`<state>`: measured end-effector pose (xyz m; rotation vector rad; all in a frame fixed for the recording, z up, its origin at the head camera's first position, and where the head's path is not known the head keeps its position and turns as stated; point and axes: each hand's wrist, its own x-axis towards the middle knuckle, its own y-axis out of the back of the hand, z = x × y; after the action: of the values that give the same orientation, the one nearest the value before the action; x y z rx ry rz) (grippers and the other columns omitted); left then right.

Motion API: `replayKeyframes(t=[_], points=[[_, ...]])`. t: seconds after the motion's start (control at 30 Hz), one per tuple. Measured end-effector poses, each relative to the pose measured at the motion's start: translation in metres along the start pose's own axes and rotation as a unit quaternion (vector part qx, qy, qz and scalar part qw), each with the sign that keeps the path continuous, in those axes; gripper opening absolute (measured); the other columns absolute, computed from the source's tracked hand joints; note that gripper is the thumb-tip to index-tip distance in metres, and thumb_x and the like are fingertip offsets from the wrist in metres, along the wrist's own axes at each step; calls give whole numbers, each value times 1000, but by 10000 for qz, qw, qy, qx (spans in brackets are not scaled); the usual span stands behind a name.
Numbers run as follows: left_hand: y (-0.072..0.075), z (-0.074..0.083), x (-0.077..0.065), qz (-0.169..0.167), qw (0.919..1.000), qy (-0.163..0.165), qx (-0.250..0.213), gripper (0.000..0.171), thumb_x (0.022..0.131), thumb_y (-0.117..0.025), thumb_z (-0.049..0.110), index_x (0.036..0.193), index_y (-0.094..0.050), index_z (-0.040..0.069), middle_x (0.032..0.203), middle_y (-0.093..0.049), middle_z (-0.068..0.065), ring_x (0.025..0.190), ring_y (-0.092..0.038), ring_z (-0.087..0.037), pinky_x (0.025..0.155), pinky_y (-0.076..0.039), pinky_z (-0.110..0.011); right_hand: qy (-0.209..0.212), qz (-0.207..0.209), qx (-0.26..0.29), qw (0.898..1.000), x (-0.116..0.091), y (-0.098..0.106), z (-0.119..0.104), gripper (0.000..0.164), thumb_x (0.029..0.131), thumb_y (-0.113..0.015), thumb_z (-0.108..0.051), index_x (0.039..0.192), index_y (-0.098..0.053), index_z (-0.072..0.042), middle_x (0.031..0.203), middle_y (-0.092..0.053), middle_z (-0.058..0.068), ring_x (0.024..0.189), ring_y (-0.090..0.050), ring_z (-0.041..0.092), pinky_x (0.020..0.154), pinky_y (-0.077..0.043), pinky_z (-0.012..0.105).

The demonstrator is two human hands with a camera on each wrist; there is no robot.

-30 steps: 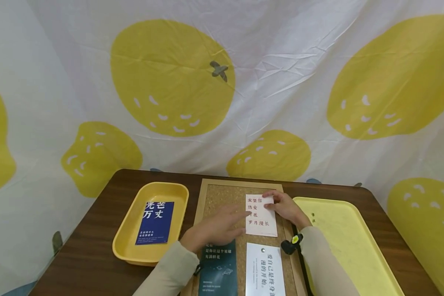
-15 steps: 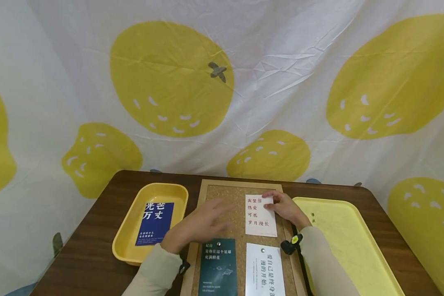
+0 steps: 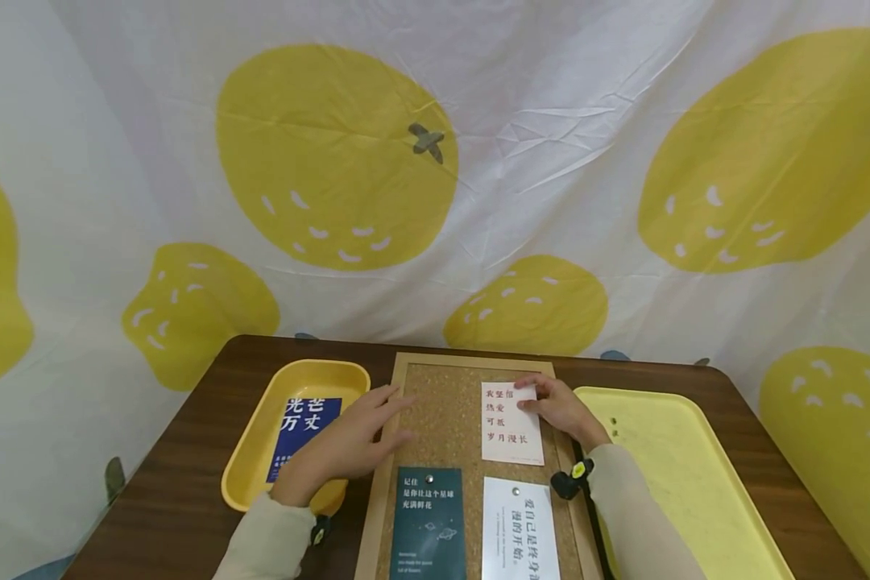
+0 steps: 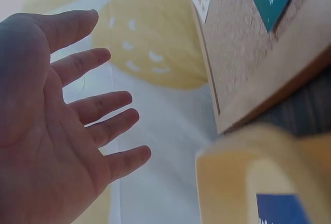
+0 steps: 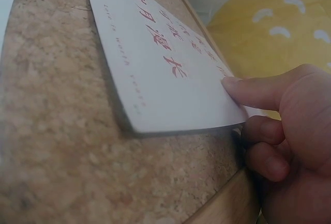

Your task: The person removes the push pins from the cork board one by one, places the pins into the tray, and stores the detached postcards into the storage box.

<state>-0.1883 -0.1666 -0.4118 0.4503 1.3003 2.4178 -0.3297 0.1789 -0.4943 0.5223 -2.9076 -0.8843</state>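
Note:
My right hand [image 3: 567, 412] pinches the right edge of a white card with red writing [image 3: 506, 447], thumb on top and fingers curled beneath. The card lies over the upper right of the cork board [image 3: 438, 423], and its near corner stands slightly off the cork in the right wrist view. My left hand [image 3: 348, 443] holds nothing; its fingers [image 4: 114, 125] are spread and straight. It hovers between the board's left edge and the yellow-orange tray [image 3: 257, 427], partly covering the blue card [image 3: 304, 427] inside. A dark green card [image 3: 429, 532] and a white card with blue writing [image 3: 518, 532] are pinned lower down.
A pale yellow tray [image 3: 681, 475] sits right of the board, with a few small dark pins [image 3: 614, 427] near its upper left. Behind the brown table [image 3: 181, 483] hangs a white cloth with yellow fruit prints [image 3: 333, 161].
My left hand has moved left, away from the white card with red writing and toward the yellow-orange tray, uncovering the green card's top. The right hand keeps its grip in place.

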Motion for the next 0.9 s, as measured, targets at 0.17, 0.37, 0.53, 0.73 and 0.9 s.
replayKeyframes(t=[0.17,0.37,0.53,0.73,0.9], points=[[10,-8,-11,59,9989,401,-219,52,94,-49,45,143,-37,31,153,-23,-7,139,-23,-29,107,-29,-53,35,0,12,10000,0,-1,1,29,86,-66,-9,115,-62,-9,105,-63,11,85,-56,21,74,-44,30],[19,-22,-24,145,9983,545,-164,53,96,-49,41,145,-35,26,153,-23,-11,139,-23,-32,107,-28,-54,23,19,4,10000,1,-2,3,28,86,-67,-11,114,-62,-11,107,-63,11,86,-56,20,75,-44,30],[24,-36,-34,356,9986,386,-75,54,95,-52,37,143,-39,17,150,-26,-18,136,-26,-39,105,-28,-58,-38,25,22,10000,2,-2,4,29,86,-67,-13,114,-63,-11,109,-62,12,88,-54,21,75,-43,30],[30,-49,-47,515,9973,517,-72,51,95,-53,33,141,-43,13,147,-31,-21,135,-28,-42,103,-28,-61,-60,49,-23,10000,3,-2,3,28,85,-67,-13,113,-63,-12,108,-63,11,87,-54,21,75,-43,30],[37,-59,-59,535,9956,766,-104,52,95,-51,38,141,-43,14,147,-31,-23,134,-26,-44,102,-27,-64,-40,77,-129,9999,3,-2,2,28,85,-67,-11,113,-63,-12,108,-63,10,87,-56,20,75,-44,30]])
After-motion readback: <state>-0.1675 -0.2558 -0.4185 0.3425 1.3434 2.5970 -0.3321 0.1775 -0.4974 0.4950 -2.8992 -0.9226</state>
